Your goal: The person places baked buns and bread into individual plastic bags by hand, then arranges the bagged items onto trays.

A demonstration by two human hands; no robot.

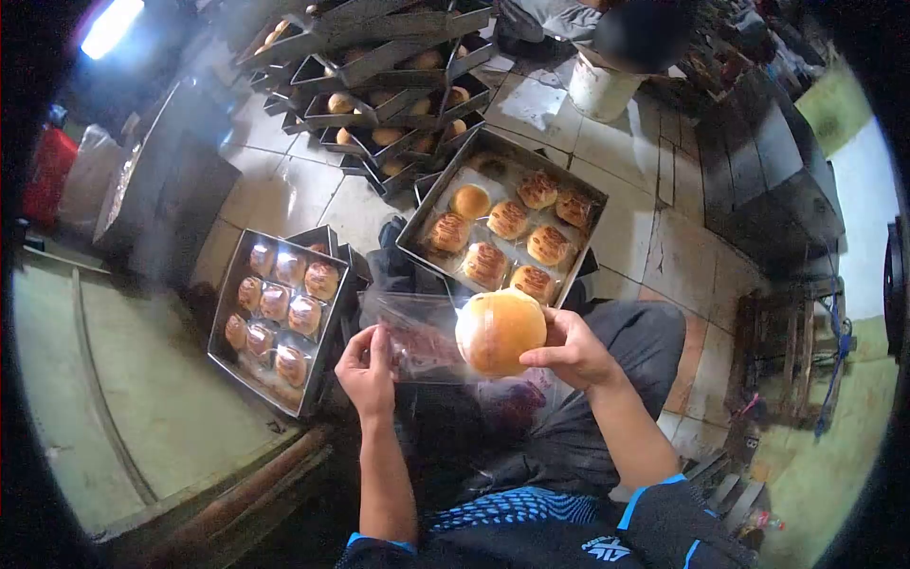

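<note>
My right hand (572,353) grips a round golden bun (500,332) by its right side, thumb in front and fingers behind. My left hand (368,372) pinches the left edge of a clear plastic bag (417,332), which stretches across toward the bun; the bun overlaps the bag's right end in this view. Just beyond, a dark metal tray (408,230) holds several unwrapped buns (486,266) with brown streaked tops. To the left, a second tray (221,334) carries rows of buns in shiny clear wrapping (274,302).
Crisscrossed trays of buns (379,104) are stacked high at the back. A white bucket (603,90) stands on the tiled floor (616,156), near another person's leg (559,19). A grey box-like cabinet (773,161) is on the right. My crossed legs (626,351) lie under my hands.
</note>
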